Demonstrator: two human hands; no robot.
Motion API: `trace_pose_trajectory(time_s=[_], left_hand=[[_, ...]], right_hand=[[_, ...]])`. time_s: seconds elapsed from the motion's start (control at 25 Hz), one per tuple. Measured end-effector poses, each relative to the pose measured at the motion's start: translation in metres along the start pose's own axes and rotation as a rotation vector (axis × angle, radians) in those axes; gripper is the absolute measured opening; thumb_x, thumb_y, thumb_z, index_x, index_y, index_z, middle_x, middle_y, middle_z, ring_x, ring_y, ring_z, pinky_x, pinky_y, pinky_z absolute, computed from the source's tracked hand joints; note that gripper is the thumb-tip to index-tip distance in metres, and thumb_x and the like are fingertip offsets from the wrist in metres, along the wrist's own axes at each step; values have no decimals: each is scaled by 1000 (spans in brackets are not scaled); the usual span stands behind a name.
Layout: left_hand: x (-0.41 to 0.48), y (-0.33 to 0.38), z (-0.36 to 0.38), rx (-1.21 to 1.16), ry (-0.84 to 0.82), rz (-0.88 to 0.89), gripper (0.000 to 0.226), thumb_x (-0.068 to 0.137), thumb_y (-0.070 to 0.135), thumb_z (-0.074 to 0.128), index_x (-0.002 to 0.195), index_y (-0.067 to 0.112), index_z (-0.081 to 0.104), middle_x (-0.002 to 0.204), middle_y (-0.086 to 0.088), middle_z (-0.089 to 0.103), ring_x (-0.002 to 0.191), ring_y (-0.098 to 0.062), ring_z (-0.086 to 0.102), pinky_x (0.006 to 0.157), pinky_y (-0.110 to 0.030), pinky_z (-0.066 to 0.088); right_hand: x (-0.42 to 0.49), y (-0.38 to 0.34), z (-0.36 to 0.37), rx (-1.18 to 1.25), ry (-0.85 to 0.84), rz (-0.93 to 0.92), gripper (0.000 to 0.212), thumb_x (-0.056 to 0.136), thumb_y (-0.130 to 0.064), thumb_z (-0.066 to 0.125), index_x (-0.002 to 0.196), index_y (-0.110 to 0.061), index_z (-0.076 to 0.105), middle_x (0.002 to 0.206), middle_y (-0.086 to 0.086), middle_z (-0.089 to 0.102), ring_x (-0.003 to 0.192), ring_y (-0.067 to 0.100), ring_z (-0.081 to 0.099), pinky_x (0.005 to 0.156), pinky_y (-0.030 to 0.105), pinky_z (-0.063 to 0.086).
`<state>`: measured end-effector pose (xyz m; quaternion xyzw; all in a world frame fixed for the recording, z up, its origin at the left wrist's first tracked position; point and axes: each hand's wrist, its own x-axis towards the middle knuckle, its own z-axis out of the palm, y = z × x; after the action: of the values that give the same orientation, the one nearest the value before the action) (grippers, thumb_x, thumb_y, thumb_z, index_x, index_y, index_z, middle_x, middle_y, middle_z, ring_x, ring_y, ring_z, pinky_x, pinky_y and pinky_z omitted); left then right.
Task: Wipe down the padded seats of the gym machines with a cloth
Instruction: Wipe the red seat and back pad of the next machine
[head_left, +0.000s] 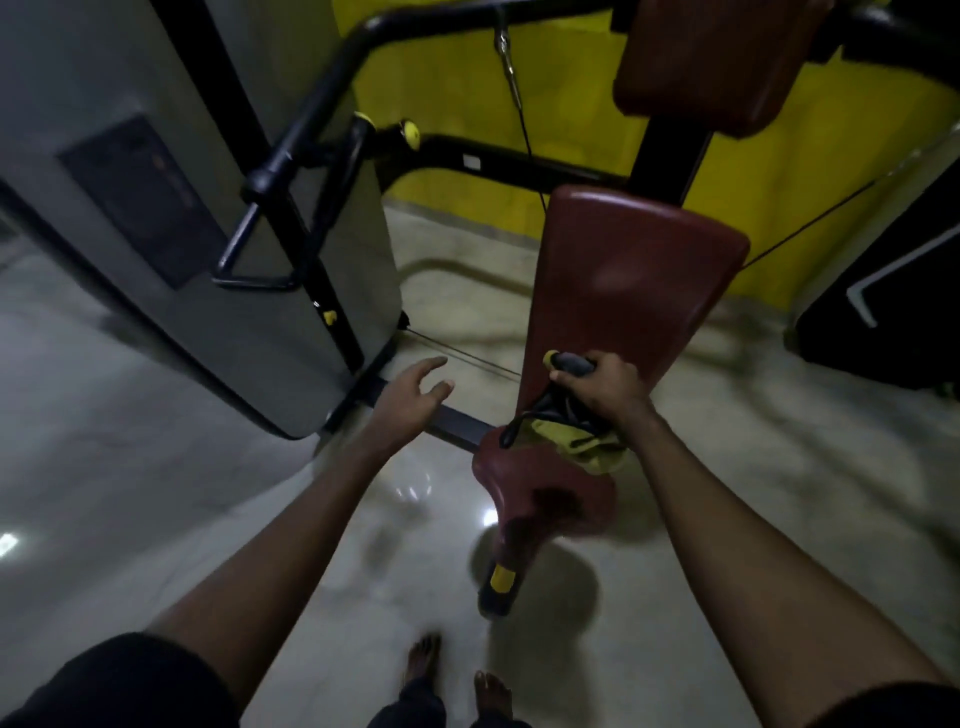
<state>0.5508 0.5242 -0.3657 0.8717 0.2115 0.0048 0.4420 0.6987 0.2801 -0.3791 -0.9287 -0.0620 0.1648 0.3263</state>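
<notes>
A dark red padded seat (545, 493) sits low in front of me, with a long red back pad (628, 280) rising behind it. A yellow cloth (587, 441) lies crumpled on the seat's far end. My right hand (608, 387) grips a black handle with a yellow end cap (569, 362), just above the cloth. A black strap hangs from that handle over the seat. My left hand (415, 395) hovers to the left of the back pad, fingers spread and holding nothing.
A grey weight-stack housing (218, 260) with black handles (291, 171) stands to the left. A second red pad (711, 62) is higher up. Cables (519, 98) run past the yellow wall (447, 78). My bare feet (457, 675) stand on the glossy floor.
</notes>
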Motion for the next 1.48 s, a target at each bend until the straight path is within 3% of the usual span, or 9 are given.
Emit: trace_pose_trajectory(time_s=[0.32,0.44,0.56,0.68,0.84,0.96,1.12,1.36,1.48], left_hand=[[-42,70,-121,57,166,128,43,99,35,58,141,27,54,137,5,55,115,0,56,93,-13,38],[-57,73,-173,46,238,136,45,96,42,59,139,30,55,134,3,61,119,-9,59,103,-33,46],[-80,61,-225,78,334,112,43,95,41,60,137,30,57,133,3,62,121,-12,58,104,-37,47],[-109,37,-286,128,470,58,51,90,45,61,136,24,59,137,-1,60,127,-17,55,107,-39,44],[-158,5,-363,183,595,-40,49,97,23,62,144,14,50,143,-8,53,134,-25,48,103,-30,36],[-196,-26,-418,232,689,-80,51,96,25,63,145,21,50,147,-8,51,135,-25,47,102,-34,37],[-238,-67,-484,274,750,-107,49,96,23,62,144,21,50,149,-7,50,135,-27,47,104,-36,36],[-281,-135,-569,285,808,-187,48,95,30,63,142,29,52,148,-1,51,136,-28,47,107,-39,37],[-278,-169,-603,267,824,-185,48,94,30,64,141,30,52,148,-1,52,136,-27,47,109,-40,37]], right_hand=[[-30,-136,-70,54,51,-281,55,84,-62,72,121,-22,70,115,10,72,110,33,65,76,33,46],[-46,-201,-78,81,56,-388,58,85,-60,73,128,-21,67,123,10,70,115,32,64,83,37,52],[-62,-260,-69,94,29,-495,66,87,-55,74,138,-14,60,131,11,66,121,31,61,92,39,52],[-78,-319,-47,97,-9,-570,68,81,-61,75,134,-19,63,123,9,69,115,30,64,95,45,56],[-102,-387,-7,30,-84,-673,45,81,-62,75,107,-26,70,99,3,69,96,24,65,76,33,50],[-130,-439,31,-3,-130,-762,37,83,-62,73,95,-27,65,95,4,69,92,25,65,69,31,43],[-171,-510,86,-8,-177,-855,41,84,-59,73,100,-22,69,97,3,69,93,24,65,77,36,53],[-223,-593,169,76,-201,-926,40,83,-56,74,108,-24,70,98,-1,70,93,19,65,74,29,49],[-232,-634,208,75,-215,-969,43,85,-57,73,114,-25,69,102,-2,70,93,18,66,78,32,55]])
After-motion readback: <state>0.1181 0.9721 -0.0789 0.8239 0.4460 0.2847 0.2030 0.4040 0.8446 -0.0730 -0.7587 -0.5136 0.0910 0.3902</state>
